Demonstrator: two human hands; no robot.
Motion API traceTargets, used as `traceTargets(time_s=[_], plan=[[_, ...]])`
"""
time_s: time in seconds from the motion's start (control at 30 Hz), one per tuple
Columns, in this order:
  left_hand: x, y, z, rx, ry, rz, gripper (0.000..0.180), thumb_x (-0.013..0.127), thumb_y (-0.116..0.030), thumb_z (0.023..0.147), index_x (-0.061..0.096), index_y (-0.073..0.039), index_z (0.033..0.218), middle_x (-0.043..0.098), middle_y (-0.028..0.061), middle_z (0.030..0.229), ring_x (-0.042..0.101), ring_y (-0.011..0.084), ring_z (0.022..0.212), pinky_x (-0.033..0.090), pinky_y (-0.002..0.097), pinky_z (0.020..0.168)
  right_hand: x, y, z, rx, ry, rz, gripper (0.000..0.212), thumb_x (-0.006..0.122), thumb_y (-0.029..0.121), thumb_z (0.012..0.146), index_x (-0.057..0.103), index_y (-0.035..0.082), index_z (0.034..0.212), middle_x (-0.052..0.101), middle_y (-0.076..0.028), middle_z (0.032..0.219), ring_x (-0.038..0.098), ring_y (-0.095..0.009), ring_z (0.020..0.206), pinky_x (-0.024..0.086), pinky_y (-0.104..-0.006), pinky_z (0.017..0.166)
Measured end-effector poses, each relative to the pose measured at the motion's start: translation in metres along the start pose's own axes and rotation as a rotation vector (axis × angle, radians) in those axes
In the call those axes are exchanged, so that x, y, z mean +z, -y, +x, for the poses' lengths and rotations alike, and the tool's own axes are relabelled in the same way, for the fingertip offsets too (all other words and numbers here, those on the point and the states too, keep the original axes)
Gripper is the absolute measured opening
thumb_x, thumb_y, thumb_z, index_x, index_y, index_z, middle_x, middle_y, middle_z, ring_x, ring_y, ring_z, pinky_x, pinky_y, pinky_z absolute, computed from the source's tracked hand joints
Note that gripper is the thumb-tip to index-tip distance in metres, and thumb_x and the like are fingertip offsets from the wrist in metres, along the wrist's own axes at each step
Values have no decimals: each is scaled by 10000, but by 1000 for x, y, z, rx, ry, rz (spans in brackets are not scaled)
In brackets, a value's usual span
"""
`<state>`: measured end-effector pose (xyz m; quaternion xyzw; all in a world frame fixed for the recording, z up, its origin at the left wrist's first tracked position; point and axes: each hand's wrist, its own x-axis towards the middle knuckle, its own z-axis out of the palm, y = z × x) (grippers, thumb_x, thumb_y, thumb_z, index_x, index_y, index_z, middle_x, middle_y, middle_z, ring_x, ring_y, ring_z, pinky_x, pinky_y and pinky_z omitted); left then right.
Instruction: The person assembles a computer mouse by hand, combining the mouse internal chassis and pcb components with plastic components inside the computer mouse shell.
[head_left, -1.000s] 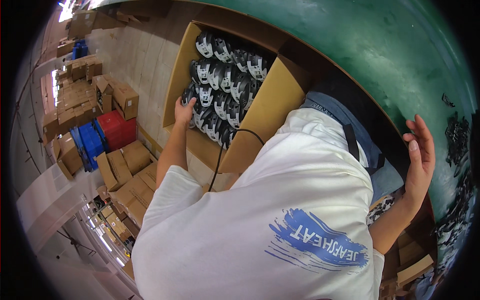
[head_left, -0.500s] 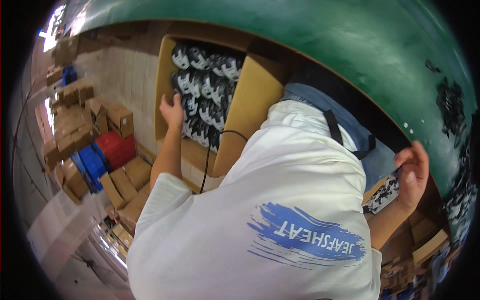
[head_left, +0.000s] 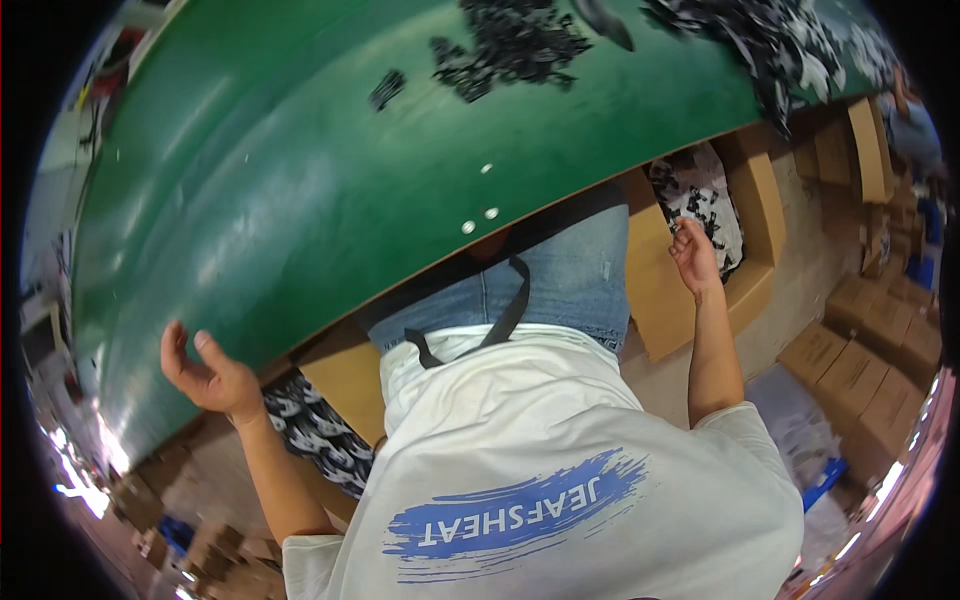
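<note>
My left hand (head_left: 212, 378) is raised over the near left edge of the green table (head_left: 330, 210), thumb and fingers apart, holding nothing. Below it, partly covered by my forearm, is a carton of black-and-white moulded parts (head_left: 315, 425). My right hand (head_left: 697, 258) hovers at the carton (head_left: 755, 285) on my right, its fingers loosely bent with no held thing visible. Inside that carton, small black parts (head_left: 705, 205) rest on a whitish plastic liner.
Black parts (head_left: 520, 45) lie heaped on the table's far side, with a larger black-and-white pile (head_left: 775, 50) at far right. Small white discs (head_left: 468, 228) sit near the front edge. Stacked cartons (head_left: 850, 370) stand at right. Another person (head_left: 912, 130) is at far right.
My view has swung right, from the left carton to the table and right carton. My left hand has come away from the left carton's parts; my right hand is now at the right carton.
</note>
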<state>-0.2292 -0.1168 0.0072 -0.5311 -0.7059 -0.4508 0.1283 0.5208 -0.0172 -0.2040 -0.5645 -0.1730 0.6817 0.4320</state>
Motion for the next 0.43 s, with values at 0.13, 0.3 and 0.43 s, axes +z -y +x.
traceTargets(time_s=[0.13, 0.3, 0.43], plan=[[91, -55, 48, 367, 249, -116, 358, 647, 45, 1001, 628, 36, 1359, 653, 166, 1357, 640, 264, 1237, 512, 396, 1080, -42, -63, 15, -88, -519, -355, 224, 666, 251, 1077, 676, 75, 1216, 578, 45, 834, 529, -85, 726, 465, -265, 683], [199, -141, 79, 395, 464, -345, 394, 675, 19, 972, 653, 0, 1364, 665, 166, 1325, 663, 262, 1185, 525, 384, 1048, -110, -89, 39, -49, -764, -534, 219, 713, 207, 1008, 728, 75, 1182, 722, -19, 956, 668, -143, 785, 545, -303, 719], [251, -183, 87, 256, 534, -398, 397, 687, -39, 989, 648, -19, 1383, 671, 138, 1342, 665, 276, 1183, 502, 394, 1082, -136, -87, 87, 48, -530, -942, 288, 748, 234, 947, 759, 66, 1180, 786, -93, 1035, 736, -237, 943, 563, -373, 864]])
